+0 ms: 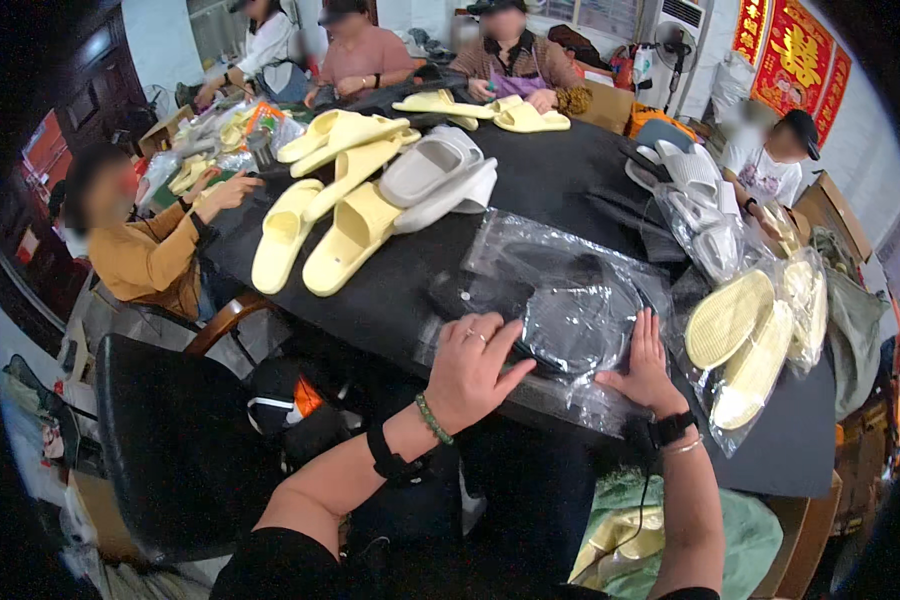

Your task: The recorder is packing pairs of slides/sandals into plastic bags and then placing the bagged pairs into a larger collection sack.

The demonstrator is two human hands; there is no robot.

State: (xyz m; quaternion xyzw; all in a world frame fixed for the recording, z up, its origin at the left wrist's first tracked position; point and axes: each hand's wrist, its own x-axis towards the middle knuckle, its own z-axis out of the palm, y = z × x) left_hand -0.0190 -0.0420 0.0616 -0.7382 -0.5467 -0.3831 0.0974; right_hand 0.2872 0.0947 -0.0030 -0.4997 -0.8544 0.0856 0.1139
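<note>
A clear plastic bag (515,235) lies flat near the table's front edge, with a dark item (580,320) under its shiny film; glare hides the item's kind. My left hand (475,368) rests on the bag's near left part, its fingers bent a little and thumb apart. Flat against the right side of the bag, my right hand (650,362) has its fingers stretched out and pointing away from me. Neither hand grips anything. To the right of my right hand lie cream slippers (732,320) in a clear bag.
Loose yellow slippers (350,235) and grey slippers (435,170) are heaped on the black table (550,170). Bagged grey slippers (705,215) lie at the right. A black chair (170,440) stands at the left. Several people sit around the table, one (150,240) at the left.
</note>
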